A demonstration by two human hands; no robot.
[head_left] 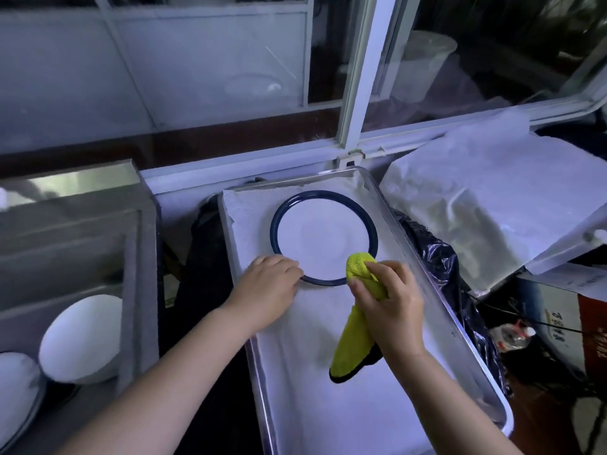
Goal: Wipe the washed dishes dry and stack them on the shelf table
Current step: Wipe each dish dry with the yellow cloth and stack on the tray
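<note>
Inside tray (pixel 437 277): plate (pixel 323 234) on white liner (pixel 328 405); right hand (pixel 391 300) grips cloth (pixel 356 339).

Viewpoint: your one camera sits on your head, above the near end of the metal tray (pixel 437 267).
Facing: it looks forward and down, past the tray's far end to the window frame (pixel 359 77).
Nearness: close; your forearms enter from the bottom edge and reach over the tray.
Lens: wide, so the tray's straight rims bow outward.
Shared ground: none, you have a single view.
</note>
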